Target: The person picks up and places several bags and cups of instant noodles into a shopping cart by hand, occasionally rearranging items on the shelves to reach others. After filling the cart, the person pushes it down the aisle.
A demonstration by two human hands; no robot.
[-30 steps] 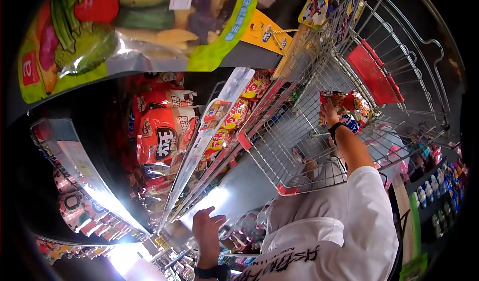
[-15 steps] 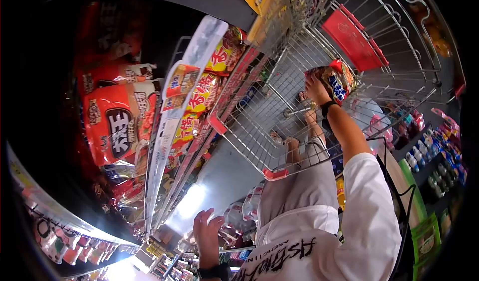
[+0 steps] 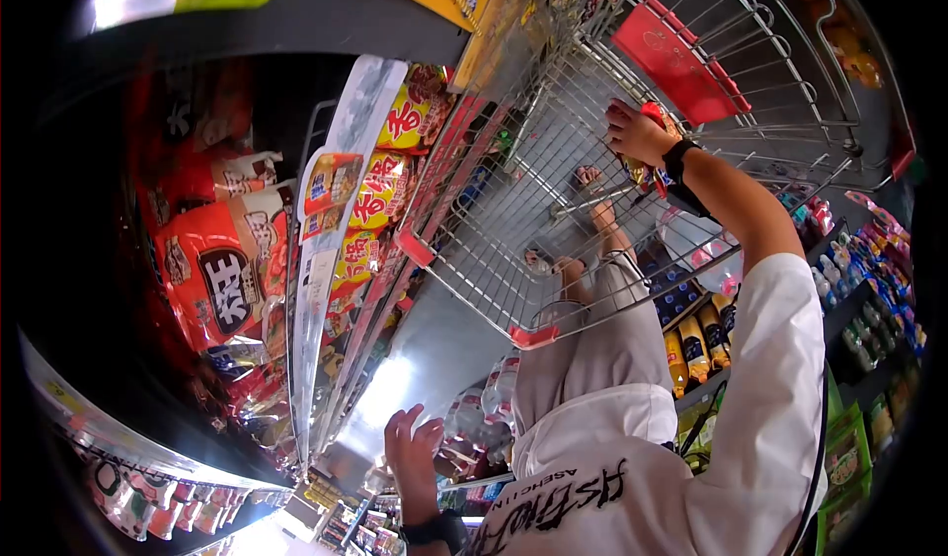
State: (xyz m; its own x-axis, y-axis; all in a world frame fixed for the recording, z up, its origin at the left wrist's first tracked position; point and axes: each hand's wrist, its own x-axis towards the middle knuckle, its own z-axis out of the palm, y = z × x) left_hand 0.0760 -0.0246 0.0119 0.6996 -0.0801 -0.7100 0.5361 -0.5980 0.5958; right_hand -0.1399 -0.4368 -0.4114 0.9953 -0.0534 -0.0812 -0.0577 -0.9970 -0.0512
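My right hand [image 3: 637, 136] reaches into the metal shopping cart [image 3: 474, 297], its fingers curled at a shiny red and brown instant noodle bag [image 3: 642, 177]. The hand and wrist cover much of the bag, whose red end shows above the knuckles. A black band circles that wrist. Low in the view, my left hand [image 3: 410, 449] is raised beside my body with fingers apart and nothing in it. It also has a black band at the wrist.
At left, a shelf carries large red noodle bags [image 3: 232, 275] and yellow-red noodle packs [image 3: 380, 193] behind a price rail [image 3: 321, 260]. A red panel [image 3: 681, 60] hangs on the cart. Bottled drinks [image 3: 694, 349] stand at right, beyond my legs.
My right hand has shifted up and across the noodle bag, covering more of it. The view has moved slightly, and my left hand stays raised and empty.
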